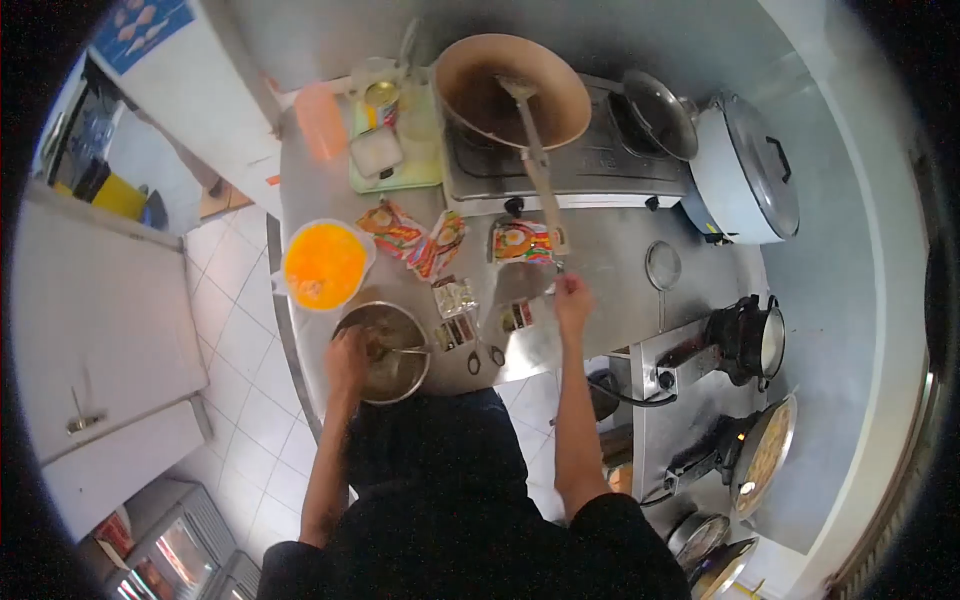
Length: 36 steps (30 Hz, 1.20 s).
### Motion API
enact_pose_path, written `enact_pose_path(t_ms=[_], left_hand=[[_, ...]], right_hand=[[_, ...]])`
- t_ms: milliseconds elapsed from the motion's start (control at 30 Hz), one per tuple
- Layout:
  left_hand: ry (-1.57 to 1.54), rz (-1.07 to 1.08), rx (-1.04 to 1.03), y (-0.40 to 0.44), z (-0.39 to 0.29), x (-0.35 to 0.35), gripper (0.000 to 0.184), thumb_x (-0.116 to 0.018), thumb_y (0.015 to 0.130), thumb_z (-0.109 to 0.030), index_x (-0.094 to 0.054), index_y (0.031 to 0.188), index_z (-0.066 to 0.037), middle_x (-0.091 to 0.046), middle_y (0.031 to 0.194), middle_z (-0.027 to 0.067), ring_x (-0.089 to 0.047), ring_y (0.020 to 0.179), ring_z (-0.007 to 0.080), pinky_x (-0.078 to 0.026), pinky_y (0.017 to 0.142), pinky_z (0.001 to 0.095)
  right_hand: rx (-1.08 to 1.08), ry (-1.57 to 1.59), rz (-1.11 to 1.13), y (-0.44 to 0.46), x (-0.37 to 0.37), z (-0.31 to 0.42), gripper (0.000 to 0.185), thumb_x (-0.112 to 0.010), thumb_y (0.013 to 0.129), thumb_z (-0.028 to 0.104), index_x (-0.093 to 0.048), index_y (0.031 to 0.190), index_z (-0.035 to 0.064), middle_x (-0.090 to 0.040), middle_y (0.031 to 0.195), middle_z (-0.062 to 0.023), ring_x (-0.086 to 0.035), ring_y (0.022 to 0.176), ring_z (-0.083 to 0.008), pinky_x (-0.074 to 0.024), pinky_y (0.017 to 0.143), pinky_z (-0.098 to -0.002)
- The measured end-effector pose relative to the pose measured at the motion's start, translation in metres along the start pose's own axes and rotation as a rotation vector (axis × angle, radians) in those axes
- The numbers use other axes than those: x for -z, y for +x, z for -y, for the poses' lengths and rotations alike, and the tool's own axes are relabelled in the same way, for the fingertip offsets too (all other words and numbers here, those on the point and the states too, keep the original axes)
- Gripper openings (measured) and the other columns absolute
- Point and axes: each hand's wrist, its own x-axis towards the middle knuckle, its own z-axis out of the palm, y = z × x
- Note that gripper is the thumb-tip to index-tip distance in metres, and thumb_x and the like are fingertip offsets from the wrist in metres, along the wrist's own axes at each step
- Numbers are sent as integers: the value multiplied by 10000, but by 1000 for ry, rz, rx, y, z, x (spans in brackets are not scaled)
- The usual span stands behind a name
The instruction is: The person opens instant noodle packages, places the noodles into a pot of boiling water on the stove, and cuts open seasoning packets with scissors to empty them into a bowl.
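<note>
My left hand [348,352] reaches over the near left rim of a metal bowl [424,372]. Its fingers dip inside and are partly hidden. A light-handled utensil [408,351] leans in the bowl. My right hand [573,299] is raised over the counter with its fingers pinched together. What it pinches, if anything, is too small to make out. Just beyond it lies an instant noodle packet [518,242]. More noodle packets [395,230] lie to the left. Small seasoning sachets [455,297] and scissors [486,360] are between my hands.
A wok [567,88] with a spatula [532,125] sits on the gas stove [600,180]; the spatula handle sticks out over the counter. A container of orange liquid [325,262] stands left. A strainer [662,268], large pot [715,165] and second burner [650,372] are right.
</note>
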Motion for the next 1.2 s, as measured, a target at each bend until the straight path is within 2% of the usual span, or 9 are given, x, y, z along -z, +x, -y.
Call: enact_pose_path(t_ms=[100,267,400,533,600,667,800,867,1200], left_hand=[[114,18,68,5,-5,-4,174,-567,862,-88,-674,978,-14,-649,906,211,-636,810,386,-506,709,446],[71,-16,106,11,-23,-3,208,-598,824,-83,-676,1004,-14,-658,960,206,-647,835,380,-521,731,422],[186,10,-9,12,-34,4,283,-621,759,-40,-662,1037,-9,-657,966,217,-644,866,389,-522,765,422],[76,34,20,16,-48,8,339,-624,708,-8,-654,1046,-5,-654,1040,223,-638,933,385,-516,796,425],[33,24,195,9,-29,5,296,-611,748,-11,-648,1041,-30,-645,1015,215,-618,936,397,-503,804,464],[144,-23,52,5,-13,0,276,-603,763,-18,-644,1035,-26,-651,1006,212,-625,925,396,-507,795,465],[85,18,21,9,-18,2,264,-585,773,-11,-638,1031,-23,-653,996,217,-633,895,401,-514,776,463],[86,30,-81,9,-8,-5,277,-564,772,6,-629,1040,-25,-653,997,216,-637,870,405,-518,755,469],[-9,139,-34,6,17,1,324,-630,775,-57,-636,1099,-66,-672,980,202,-654,844,392,-538,728,448]], right_hand=[[-38,-196,14,53,2,-34,115,-677,821,190,-694,903,111,-672,723,-137,-675,670,-272,-510,609,-385],[135,-21,446,100,-3,-15,264,-624,867,237,-705,1087,113,-702,864,-170,-698,784,-286,-531,689,-377],[136,54,395,98,-15,4,297,-618,883,227,-684,1108,44,-705,951,-185,-700,816,-289,-536,732,-377],[-263,575,209,72,-15,-1,241,-587,933,174,-682,1097,24,-710,915,-93,-663,826,-172,-523,715,-307],[-126,66,-60,36,1,27,214,-586,941,179,-686,1046,22,-702,918,-90,-661,837,-173,-516,726,-299],[-152,309,116,-13,10,92,174,-619,909,153,-683,1004,22,-697,902,-117,-668,807,-194,-516,715,-310],[230,452,784,-106,-18,215,216,-644,878,181,-670,1033,34,-673,912,-149,-674,813,-278,-531,731,-363],[580,335,666,-133,-42,244,198,-616,868,159,-665,1001,21,-660,932,-178,-658,822,-361,-536,739,-418],[543,-91,793,-167,-75,232,97,-603,808,91,-678,857,54,-665,858,-118,-620,881,-350,-514,711,-460]])
